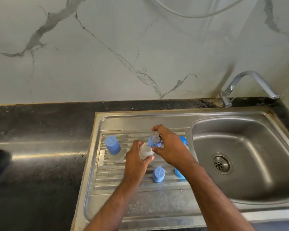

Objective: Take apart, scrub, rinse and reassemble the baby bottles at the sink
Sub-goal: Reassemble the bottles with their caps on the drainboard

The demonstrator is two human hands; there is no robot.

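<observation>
Left hand [135, 161]: fingers curled round the clear bottle body [145, 150], holding it upright above the ribbed drainboard, its open neck facing up.
Right hand [171, 147]: thumb and first finger pinch the blue collar with its clear teat [154, 140], held just behind and touching the rim of the bottle body; the other fingers [157, 150] are spread loosely over it.
Capped bottle [114, 150]: stands upright on the drainboard to the left of the hands, blue cap on, apart from them.
Loose blue cap [158, 174]: lies on the drainboard just in front of the hands, between the two forearms.
Blue part by the wrist [179, 175]: sits on the drainboard, partly hidden by the right forearm; I cannot tell what it is.
Second blue-topped bottle [183, 141]: behind the right hand, mostly hidden by it.
Drainboard [140, 195]: stainless steel, ribbed, wet-looking, joined to the sink.
Sink basin [244, 155]: to the right, steel, with a round drain strainer [221, 163].
Tap [249, 85]: chrome, curved, at the back right, spout over the basin.
Counter [40, 147]: dark stone, glossy, left of the drainboard.
Wall [107, 47]: pale marble-look panel with grey veins.
</observation>
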